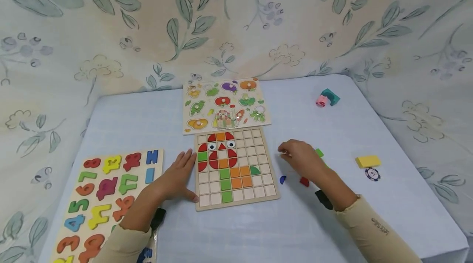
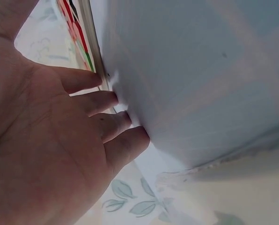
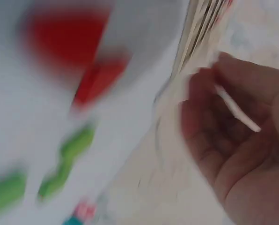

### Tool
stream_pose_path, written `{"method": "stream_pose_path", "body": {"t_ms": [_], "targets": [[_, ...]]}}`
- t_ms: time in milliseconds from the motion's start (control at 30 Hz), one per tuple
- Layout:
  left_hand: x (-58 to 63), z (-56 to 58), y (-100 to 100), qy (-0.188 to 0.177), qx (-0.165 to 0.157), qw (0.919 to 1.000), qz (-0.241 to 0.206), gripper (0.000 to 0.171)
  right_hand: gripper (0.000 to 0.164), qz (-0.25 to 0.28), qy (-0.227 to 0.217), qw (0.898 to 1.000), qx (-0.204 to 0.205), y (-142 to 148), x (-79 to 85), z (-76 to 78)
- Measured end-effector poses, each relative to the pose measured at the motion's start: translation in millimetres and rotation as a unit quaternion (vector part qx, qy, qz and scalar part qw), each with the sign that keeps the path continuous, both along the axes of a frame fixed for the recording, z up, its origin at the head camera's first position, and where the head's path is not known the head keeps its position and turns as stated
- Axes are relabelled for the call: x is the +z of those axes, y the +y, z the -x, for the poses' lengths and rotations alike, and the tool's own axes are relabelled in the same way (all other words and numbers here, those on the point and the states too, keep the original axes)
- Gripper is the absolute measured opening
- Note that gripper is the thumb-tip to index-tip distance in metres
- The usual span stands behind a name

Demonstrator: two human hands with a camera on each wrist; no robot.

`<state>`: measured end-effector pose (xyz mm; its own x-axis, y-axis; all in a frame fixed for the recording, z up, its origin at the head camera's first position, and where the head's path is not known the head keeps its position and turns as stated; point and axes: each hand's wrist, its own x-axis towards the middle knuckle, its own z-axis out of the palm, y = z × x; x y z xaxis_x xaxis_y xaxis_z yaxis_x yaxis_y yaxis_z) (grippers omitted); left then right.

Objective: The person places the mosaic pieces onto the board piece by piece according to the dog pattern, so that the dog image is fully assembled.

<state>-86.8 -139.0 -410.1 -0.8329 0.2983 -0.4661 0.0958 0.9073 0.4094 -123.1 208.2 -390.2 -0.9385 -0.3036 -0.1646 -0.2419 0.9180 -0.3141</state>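
Note:
A wooden grid board [image 1: 253, 150] lies flat, partly filled with red, orange and green shape pieces and two eye pieces. My left hand [image 1: 178, 178], fingers straight, rests along its left edge; in the left wrist view, the fingertips [image 2: 138, 133] touch the table beside a board edge. To the right of the grid, my right hand [image 1: 301, 157] hovers with bent fingers, thumb near the index finger. It is blurred in the right wrist view [image 3: 242, 126], and no held piece can be made out. Near it lie loose blue [image 1: 282, 179], red [image 1: 304, 182] and green [image 1: 319, 153] pieces.
A vegetable puzzle board [image 1: 190, 121] with a small picture card [image 1: 226, 118] on it sits behind the grid. On the left is a number puzzle board [image 1: 123, 158]. Farther right are a yellow block [image 1: 368, 161], a round chip [image 1: 372, 174] and a pink-and-teal figure [image 1: 327, 98].

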Motion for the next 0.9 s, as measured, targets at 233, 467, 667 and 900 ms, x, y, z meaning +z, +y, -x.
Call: {"method": "stream_pose_path", "body": {"t_ms": [233,467,667,900], "targets": [[-0.4,-0.4,1.3,0.0,-0.003,1.0,0.0,0.124,0.032,-0.089,-0.058,0.993,-0.058,55.2,-4.2,-0.4],[0.8,1.6,-1.5,0.009,-0.006,0.9999,0.001,0.125,0.03,-0.049,-0.004,0.999,-0.018,37.1,-2.8,-6.6],[1.1,2.0,-0.6,-0.001,0.003,1.0,-0.004,0.126,0.022,0.026,0.018,0.985,0.168,-17.0,0.0,-31.3],[3.0,2.3,2.5,0.001,-0.005,1.0,0.002,0.125,0.02,0.009,0.067,0.969,0.238,-36.0,-14.0,-43.2]]}}
